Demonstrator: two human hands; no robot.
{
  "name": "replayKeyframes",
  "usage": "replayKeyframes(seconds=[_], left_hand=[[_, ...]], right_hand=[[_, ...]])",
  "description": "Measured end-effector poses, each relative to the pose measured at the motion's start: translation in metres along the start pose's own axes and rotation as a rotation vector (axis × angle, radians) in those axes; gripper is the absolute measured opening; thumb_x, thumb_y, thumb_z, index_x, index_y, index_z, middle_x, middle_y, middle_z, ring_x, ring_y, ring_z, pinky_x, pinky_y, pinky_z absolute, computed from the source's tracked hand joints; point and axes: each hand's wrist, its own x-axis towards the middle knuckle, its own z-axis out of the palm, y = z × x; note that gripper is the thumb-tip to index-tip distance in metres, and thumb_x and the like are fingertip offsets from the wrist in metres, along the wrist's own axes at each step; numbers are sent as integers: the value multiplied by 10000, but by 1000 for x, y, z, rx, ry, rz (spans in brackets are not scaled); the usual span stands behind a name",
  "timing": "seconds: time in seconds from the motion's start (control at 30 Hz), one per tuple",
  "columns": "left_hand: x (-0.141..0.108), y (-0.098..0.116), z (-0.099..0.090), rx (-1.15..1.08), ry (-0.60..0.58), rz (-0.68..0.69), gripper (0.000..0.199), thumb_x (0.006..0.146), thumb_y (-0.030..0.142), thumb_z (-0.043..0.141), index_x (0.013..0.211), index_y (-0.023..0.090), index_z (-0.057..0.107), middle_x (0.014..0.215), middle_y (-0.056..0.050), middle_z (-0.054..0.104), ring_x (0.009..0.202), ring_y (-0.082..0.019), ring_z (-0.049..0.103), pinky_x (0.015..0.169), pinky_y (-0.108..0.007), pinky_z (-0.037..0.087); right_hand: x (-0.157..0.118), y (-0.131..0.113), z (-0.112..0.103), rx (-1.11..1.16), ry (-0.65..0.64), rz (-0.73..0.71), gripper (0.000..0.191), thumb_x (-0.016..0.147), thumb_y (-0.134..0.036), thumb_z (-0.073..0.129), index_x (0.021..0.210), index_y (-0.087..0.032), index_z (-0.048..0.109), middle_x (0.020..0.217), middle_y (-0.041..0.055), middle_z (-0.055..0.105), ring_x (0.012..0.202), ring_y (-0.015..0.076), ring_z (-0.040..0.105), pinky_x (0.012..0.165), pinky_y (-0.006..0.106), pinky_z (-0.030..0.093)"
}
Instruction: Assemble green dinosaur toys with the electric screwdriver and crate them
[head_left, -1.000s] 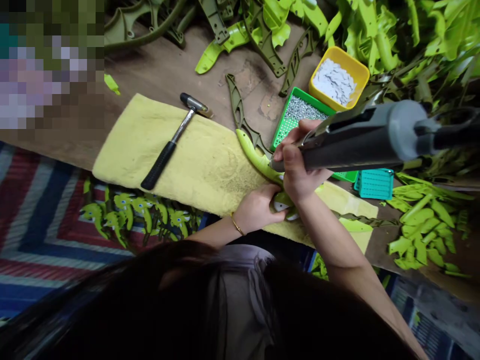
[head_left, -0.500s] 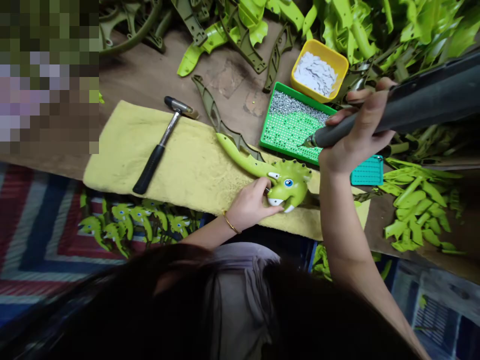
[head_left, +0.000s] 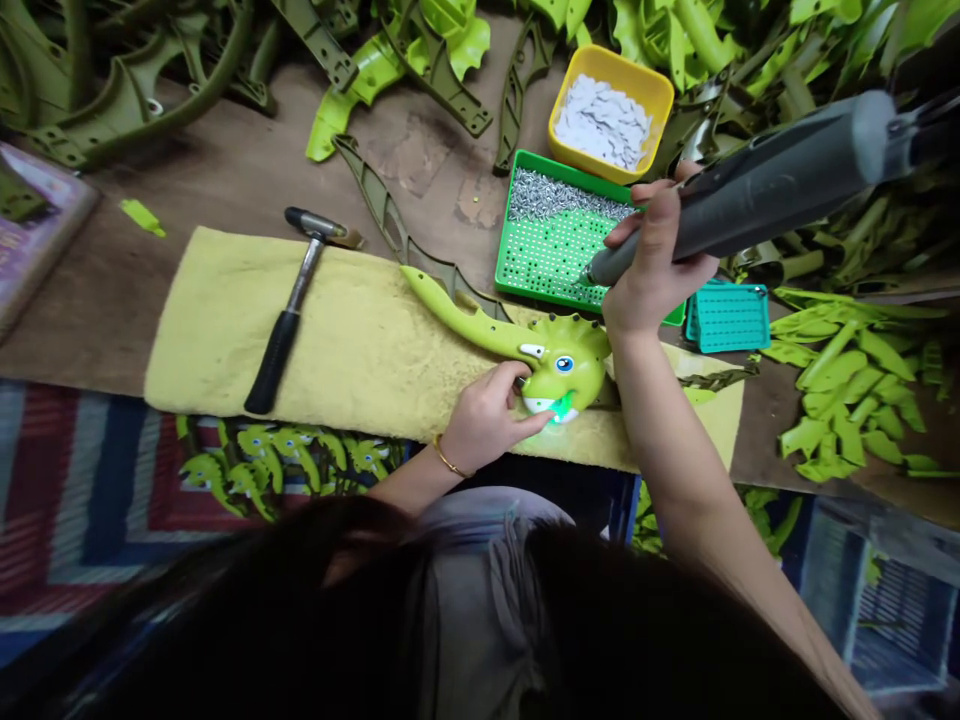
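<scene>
My left hand (head_left: 491, 408) grips the snout of a green toy dinosaur head (head_left: 581, 378), thumb by its mouth and index finger at the nose. Green light glows in the mouth. The head lies on a yellow towel (head_left: 360, 350), with a curved green neck piece and an olive frame (head_left: 382, 205) reaching up and left. In my right hand (head_left: 654, 265) is a grey power screwdriver (head_left: 780, 185), fingers wrapped round its front end. The driver's tip is over the green perforated tray (head_left: 517, 262) of small silver screws (head_left: 559, 195).
A hammer (head_left: 300, 290) lies on the towel's left part. Behind the tray stands a yellow tub (head_left: 574, 68) of white pieces. A teal tray (head_left: 727, 318) and green plastic parts (head_left: 847, 400) are at right. Olive frames (head_left: 172, 110) are piled at back left. Finished-looking dinosaur heads (head_left: 277, 455) sit below the table edge.
A green light has come on in the toy's mouth. The view has shifted, showing more of the table's left side. Both hands keep their holds, the driver tip still over the screw tray.
</scene>
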Motion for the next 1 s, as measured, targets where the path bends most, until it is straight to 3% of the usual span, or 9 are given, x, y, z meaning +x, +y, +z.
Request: replayKeyframes(seconds=[0.2,0.37,0.53,0.57,0.63,0.67,0.73,0.83,1.0], left_hand=[[4,0,-2,-14,-13,53,396,726,379,758,1022,168,602,757,-1,641,574,-103,557,606,-237,500],[7,4,3,-21,-12,56,387,723,378,759,1001,161,599,789,-19,659,654,-127,612,629,-240,510],[4,3,-13,-170,-91,-114,500,685,398,802,1066,199,547,811,13,642,607,-98,599,561,-217,502],[7,-1,-23,-236,-30,-192,545,677,413,811,1089,207,520,817,18,633,582,-90,590,535,-213,500],[20,-12,-46,-377,212,-355,578,682,414,815,1099,221,464,823,21,620,573,-95,601,530,-228,524],[29,-18,-58,-453,336,-423,553,707,386,803,1093,227,441,817,21,621,590,-107,620,560,-249,548],[48,-28,-78,-642,399,-531,521,732,287,785,1094,221,418,788,22,638,642,-138,661,627,-297,585],[68,-32,-89,-843,273,-614,476,671,162,786,1033,174,477,783,4,672,689,-152,677,643,-295,588],[67,-21,-78,-1005,204,-556,395,565,219,821,850,145,558,747,18,666,653,-118,650,643,-252,576]], right_hand=[[-3,4,0,-50,-35,-15,448,784,-704,561,1038,-335,571,819,-23,573,483,88,483,465,299,445],[-6,8,-2,-49,-86,2,471,826,-673,513,1152,-335,552,822,-7,529,550,125,562,515,313,479],[0,6,-6,47,-145,31,380,835,-552,565,1103,-284,538,850,-20,556,532,92,562,523,281,488],[3,2,-6,79,-122,3,342,830,-510,590,1073,-274,545,851,-27,575,504,74,541,499,259,470],[8,-10,-4,162,-59,-73,265,841,-442,596,1031,-261,557,833,-40,605,461,42,503,443,212,411],[9,-18,-1,207,-33,-110,237,858,-428,577,1026,-262,562,821,-45,610,445,29,488,416,193,375],[6,-37,7,269,-16,-144,213,900,-433,515,1043,-284,565,814,-57,599,434,15,473,390,178,331],[-14,-66,28,265,-84,-116,216,910,-465,490,1072,-341,560,849,-65,582,439,20,484,404,201,375],[-54,-85,71,401,-232,-28,315,820,-503,628,1072,-331,548,876,-43,599,495,58,527,434,224,465]])
